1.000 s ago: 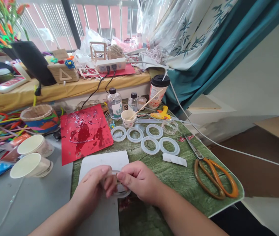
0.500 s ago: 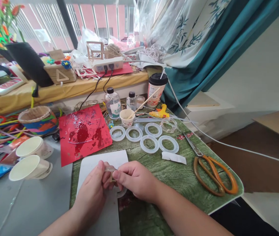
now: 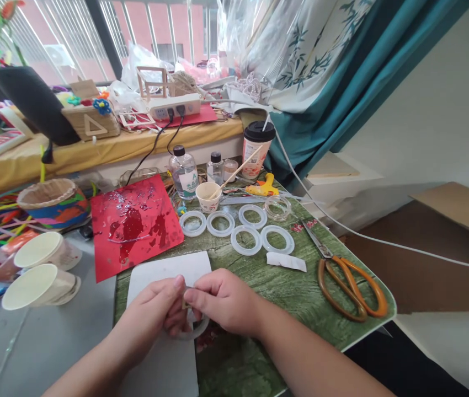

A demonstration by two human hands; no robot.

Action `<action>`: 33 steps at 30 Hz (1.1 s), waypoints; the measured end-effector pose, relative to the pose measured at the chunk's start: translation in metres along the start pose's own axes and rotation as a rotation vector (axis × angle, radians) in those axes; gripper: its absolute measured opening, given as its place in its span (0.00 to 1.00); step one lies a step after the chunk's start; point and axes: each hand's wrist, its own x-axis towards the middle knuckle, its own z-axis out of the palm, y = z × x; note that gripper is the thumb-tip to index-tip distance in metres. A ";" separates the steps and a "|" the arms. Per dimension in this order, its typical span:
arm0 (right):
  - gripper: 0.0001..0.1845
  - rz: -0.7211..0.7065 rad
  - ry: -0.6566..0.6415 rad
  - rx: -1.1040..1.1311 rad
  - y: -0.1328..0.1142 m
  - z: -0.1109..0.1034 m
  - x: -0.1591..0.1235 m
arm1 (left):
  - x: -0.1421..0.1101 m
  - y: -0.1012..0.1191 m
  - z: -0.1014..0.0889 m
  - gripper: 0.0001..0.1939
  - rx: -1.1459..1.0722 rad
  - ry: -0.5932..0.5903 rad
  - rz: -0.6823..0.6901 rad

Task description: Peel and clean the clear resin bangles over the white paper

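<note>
A translucent silicone ring mold [image 3: 198,331] is held between both hands over the white board [image 3: 155,270]. Its lower curve shows under the fingers; its upper part is mostly hidden. My left hand [image 3: 154,309] is closed round the ring's left side, thumb on top. From the right, my right hand [image 3: 228,303] pinches it with thumb and forefinger. A tiny beige piece [image 3: 185,304] shows between the fingertips, too small to name. Beyond the hands lie several similar rings, one of them a ring mold [image 3: 246,240] nearest the middle.
To the right lie large orange-handled scissors [image 3: 350,286] and a folded white paper strip [image 3: 286,261]. Farther back stand a small paper cup [image 3: 208,198] with a stick, bottles [image 3: 184,179] and a yellow glue gun [image 3: 262,186]. A wet red sheet [image 3: 135,226] and tipped paper cups [image 3: 40,286] are left.
My hands have turned the ring a little, so more of its lower curve shows. My left thumb has shifted right, nearer the right fingertips. The whole view has shifted slightly.
</note>
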 end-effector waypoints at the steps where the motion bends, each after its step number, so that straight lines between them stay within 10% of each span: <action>1: 0.36 -0.012 0.001 0.026 0.001 0.001 0.002 | -0.001 -0.001 0.005 0.34 -0.049 0.047 0.029; 7: 0.37 -0.061 0.000 0.214 0.003 0.003 0.006 | 0.001 -0.005 0.022 0.34 -0.268 0.223 0.178; 14: 0.37 -0.013 -0.044 -0.006 -0.005 -0.005 -0.003 | 0.002 0.002 -0.010 0.31 0.077 -0.146 0.014; 27: 0.38 -0.034 0.084 0.030 0.002 0.006 0.002 | 0.001 0.001 0.019 0.32 -0.334 0.236 0.188; 33: 0.37 0.005 -0.017 0.003 -0.003 0.000 -0.004 | 0.003 0.006 -0.003 0.30 0.000 -0.090 -0.007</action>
